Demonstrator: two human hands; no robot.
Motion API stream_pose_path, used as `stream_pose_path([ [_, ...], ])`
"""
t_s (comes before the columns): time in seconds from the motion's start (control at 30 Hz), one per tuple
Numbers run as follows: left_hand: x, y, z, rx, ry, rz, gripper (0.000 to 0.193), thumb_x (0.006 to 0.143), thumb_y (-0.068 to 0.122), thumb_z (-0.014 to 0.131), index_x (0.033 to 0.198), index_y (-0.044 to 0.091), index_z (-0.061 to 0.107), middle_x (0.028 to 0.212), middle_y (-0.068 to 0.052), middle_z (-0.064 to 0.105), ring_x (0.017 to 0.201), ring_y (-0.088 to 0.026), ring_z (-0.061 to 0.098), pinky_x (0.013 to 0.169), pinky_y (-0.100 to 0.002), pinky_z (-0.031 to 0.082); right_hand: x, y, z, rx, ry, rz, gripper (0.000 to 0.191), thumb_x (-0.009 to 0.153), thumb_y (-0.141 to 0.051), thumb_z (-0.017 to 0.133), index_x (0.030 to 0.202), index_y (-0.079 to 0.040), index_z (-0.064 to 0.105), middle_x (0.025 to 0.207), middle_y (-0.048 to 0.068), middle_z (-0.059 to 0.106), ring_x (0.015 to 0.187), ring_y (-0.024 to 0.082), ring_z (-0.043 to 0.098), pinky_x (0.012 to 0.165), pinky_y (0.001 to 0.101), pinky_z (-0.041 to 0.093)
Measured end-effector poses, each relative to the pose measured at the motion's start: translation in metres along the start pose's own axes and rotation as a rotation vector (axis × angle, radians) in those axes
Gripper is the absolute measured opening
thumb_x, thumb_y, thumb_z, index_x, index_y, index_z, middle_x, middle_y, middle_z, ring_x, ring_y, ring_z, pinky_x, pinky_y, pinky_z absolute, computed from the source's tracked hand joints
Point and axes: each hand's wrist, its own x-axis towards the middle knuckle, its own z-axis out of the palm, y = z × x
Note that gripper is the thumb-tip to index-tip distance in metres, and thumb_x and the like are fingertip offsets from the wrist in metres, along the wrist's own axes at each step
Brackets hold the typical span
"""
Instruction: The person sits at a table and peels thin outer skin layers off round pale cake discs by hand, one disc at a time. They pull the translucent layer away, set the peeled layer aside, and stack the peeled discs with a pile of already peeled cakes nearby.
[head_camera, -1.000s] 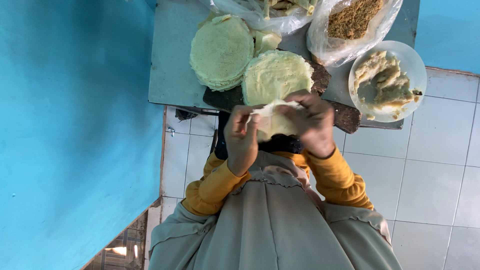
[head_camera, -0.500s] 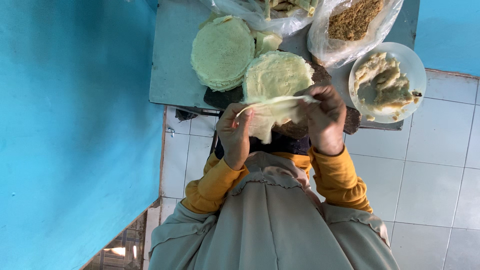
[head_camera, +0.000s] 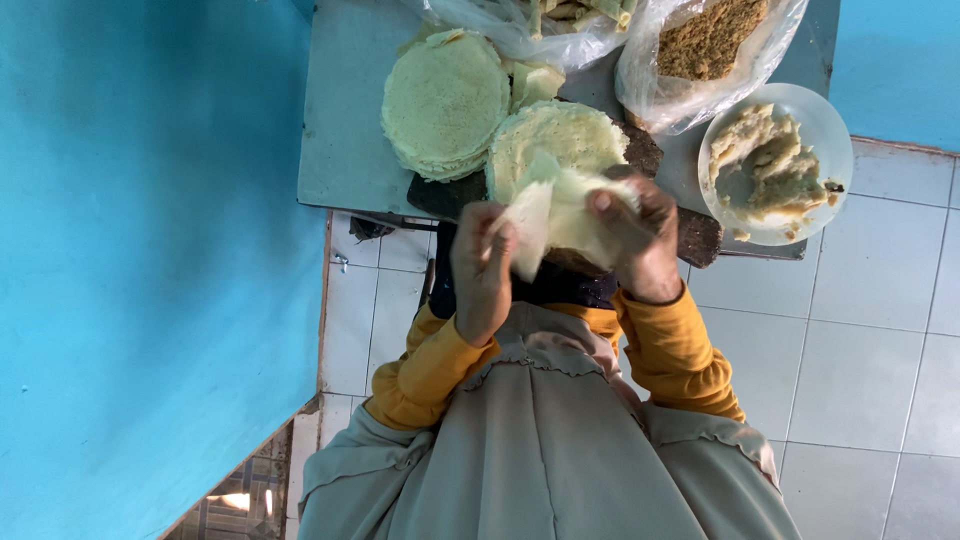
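Both hands raised off the table, held close together just above the lap, forearms in yellow sleeves (head_camera: 672, 352) angled inward from the near side. Left hand (head_camera: 482, 268) knuckles up, fingers curled and closed on the left edge of a thin pale wrapper (head_camera: 562, 212) — thumb side tucked under the sheet, not visible. Right hand (head_camera: 640, 240) likewise closed on the wrapper's right part, one fingertip (head_camera: 600, 201) pressing on top of the sheet, remaining fingers bent beneath it. Wrapper held between the two hands, folded or crumpled, upper flap standing toward the far side; clear of the table, overlapping in view the round wrapper lying flat on the dark board (head_camera: 690, 238).

Surroundings, far of the hands: grey table (head_camera: 340, 120) with a stack of round pale wrappers (head_camera: 444, 98) at left, a second flat wrapper (head_camera: 552, 140) just right of it on the board, touching the stack's edge. Right of the board — white plate (head_camera: 828, 150) with a mound of pale mash (head_camera: 768, 168). Far edge: clear plastic bag (head_camera: 660, 92) holding brown crumbly filling (head_camera: 708, 36), another bag (head_camera: 500, 28) beside it at left, contents unclear. Blue wall (head_camera: 140, 260) at left, white tiled floor (head_camera: 860, 340) at right.
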Motion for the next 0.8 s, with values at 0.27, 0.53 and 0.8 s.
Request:
stream_pose_path([
  [0.27, 0.001, -0.040, -0.001, -0.121, 0.091, 0.012, 0.029, 0.113, 0.030, 0.066, 0.118, 0.001, 0.063, 0.092, -0.002, 0.065, 0.081, -0.008, 0.061, 0.071, -0.023, 0.050, 0.002, 0.003, -0.007, -0.102, 0.035, -0.089, 0.009, 0.108, -0.006, 0.066, 0.100, -0.008, 0.069, 0.071, 0.001, 0.061, 0.053, 0.004, 0.046, 0.048, 0.0182, 0.034],
  [0.53, 0.007, -0.011, -0.045, -0.506, 0.650, 0.112, 0.034, 0.099, 0.030, 0.058, 0.127, 0.011, 0.056, 0.116, -0.006, 0.067, 0.101, -0.016, 0.069, 0.085, -0.036, 0.061, 0.010, -0.030, -0.046, 0.349, 0.167, -0.043, 0.007, 0.107, -0.013, 0.069, 0.112, -0.008, 0.070, 0.103, 0.007, 0.072, 0.091, 0.019, 0.071, 0.084, 0.0358, 0.063],
  [0.8, 0.026, 0.013, -0.074, 0.087, -0.264, -0.128, 0.034, 0.102, 0.030, 0.062, 0.128, 0.007, 0.062, 0.119, -0.005, 0.067, 0.103, -0.013, 0.069, 0.088, -0.029, 0.063, 0.009, -0.043, -0.055, 0.184, -0.056, 0.095, 0.011, 0.103, -0.003, 0.073, 0.112, 0.000, 0.066, 0.102, 0.011, 0.073, 0.080, 0.015, 0.065, 0.070, 0.0299, 0.053],
])
